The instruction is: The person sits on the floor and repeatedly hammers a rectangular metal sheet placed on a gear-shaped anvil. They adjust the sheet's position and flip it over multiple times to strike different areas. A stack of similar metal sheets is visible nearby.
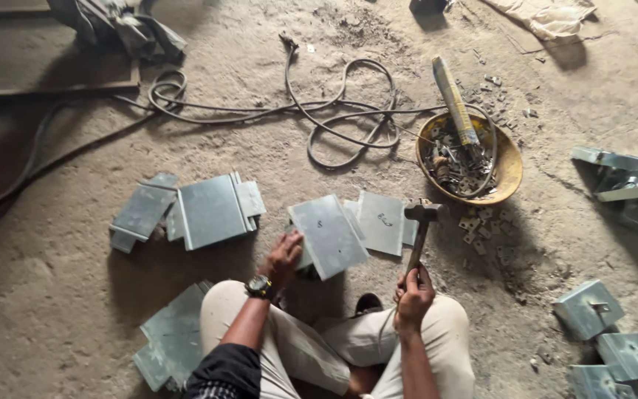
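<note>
Two hands work: left hand presses flat on the sheet-metal plate; right hand grips the hammer, raised toward one o'clock. Strike squarely, probably clear of the fingers.

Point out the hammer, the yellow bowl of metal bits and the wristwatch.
hammer [424,213]: head view, on its metal head.
yellow bowl [509,168]: head view, on its right rim.
wristwatch [259,287]: head view, on its dial.
</note>
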